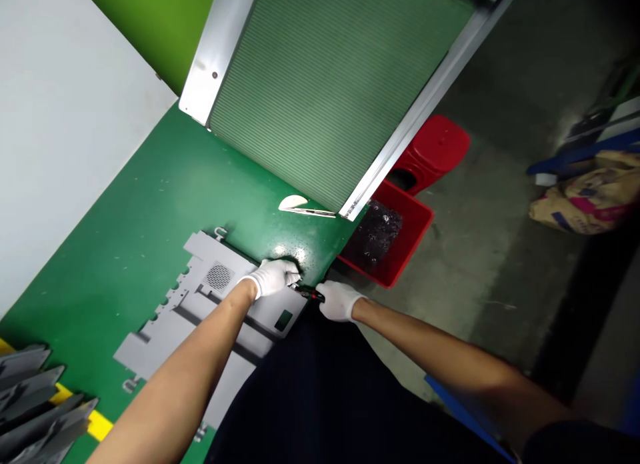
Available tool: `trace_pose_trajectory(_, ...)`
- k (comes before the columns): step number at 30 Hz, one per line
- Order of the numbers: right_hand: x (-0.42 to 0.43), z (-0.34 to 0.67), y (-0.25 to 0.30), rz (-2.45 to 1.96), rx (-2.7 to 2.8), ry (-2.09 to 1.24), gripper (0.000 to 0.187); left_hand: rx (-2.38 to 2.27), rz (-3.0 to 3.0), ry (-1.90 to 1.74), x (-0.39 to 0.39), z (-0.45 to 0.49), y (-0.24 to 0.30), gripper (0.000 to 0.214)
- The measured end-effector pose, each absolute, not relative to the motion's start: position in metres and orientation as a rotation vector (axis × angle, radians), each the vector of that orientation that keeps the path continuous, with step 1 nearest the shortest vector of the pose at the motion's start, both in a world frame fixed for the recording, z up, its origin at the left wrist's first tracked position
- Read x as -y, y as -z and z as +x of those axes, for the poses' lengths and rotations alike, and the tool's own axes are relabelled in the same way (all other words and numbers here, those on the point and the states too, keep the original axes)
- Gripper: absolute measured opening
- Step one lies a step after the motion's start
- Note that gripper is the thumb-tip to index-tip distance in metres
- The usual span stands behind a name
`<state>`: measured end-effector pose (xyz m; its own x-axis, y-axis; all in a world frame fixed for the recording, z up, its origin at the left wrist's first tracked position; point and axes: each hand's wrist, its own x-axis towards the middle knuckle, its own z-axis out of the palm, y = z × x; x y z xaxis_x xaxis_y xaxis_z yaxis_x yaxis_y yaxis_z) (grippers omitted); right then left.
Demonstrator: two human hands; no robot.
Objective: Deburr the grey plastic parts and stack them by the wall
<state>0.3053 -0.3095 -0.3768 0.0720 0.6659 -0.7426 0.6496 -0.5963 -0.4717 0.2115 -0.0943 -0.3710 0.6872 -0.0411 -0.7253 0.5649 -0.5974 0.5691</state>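
Observation:
A grey moulded panel [265, 311] with a round grille and several slots lies on the green tabletop, partly hidden by my left forearm. My left hand [274, 277], in a white glove, is at the panel's near right corner with its fingers closed; what they pinch is hidden. My right hand [340, 301], also gloved in white, is wrapped round the black-and-red handle of a small hand tool [311, 293]. The tool's metal tip points at the left fingertips; its exact kind is unclear. Small looped pieces [221, 233] stick out at other corners of the panel.
A ribbed green conveyor belt [330, 91] with metal side rails ends above the green table [150, 204]. A pale curved scrap [293, 203] lies by its end. Beside the table are a red bin [417, 231] holding dark bits and a red stool [443, 144]. Grey panels [45, 404] stand lower left.

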Motion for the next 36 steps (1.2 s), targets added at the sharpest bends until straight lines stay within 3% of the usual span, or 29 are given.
trace_pose_trajectory(4,0.304,0.304,0.373,-2.316,1.405,-1.588,0.026,-0.406,2.054,0.909,0.094,0.211,0.372,0.027)
trace_pose_trajectory(10,0.300,0.295,0.369,-2.446,1.318,-1.591,0.042,-0.416,2.080,0.939,0.095,0.216,0.366,0.024)
trace_pose_trajectory(26,0.293,0.298,0.367,-2.492,1.358,-1.641,0.029,-0.529,2.036,0.964,0.099,0.217,0.365,0.020)
trace_pose_trajectory(36,0.286,0.290,0.365,-2.531,1.396,-1.605,0.031,-0.567,1.998,0.922,0.100,0.215,0.363,0.021)
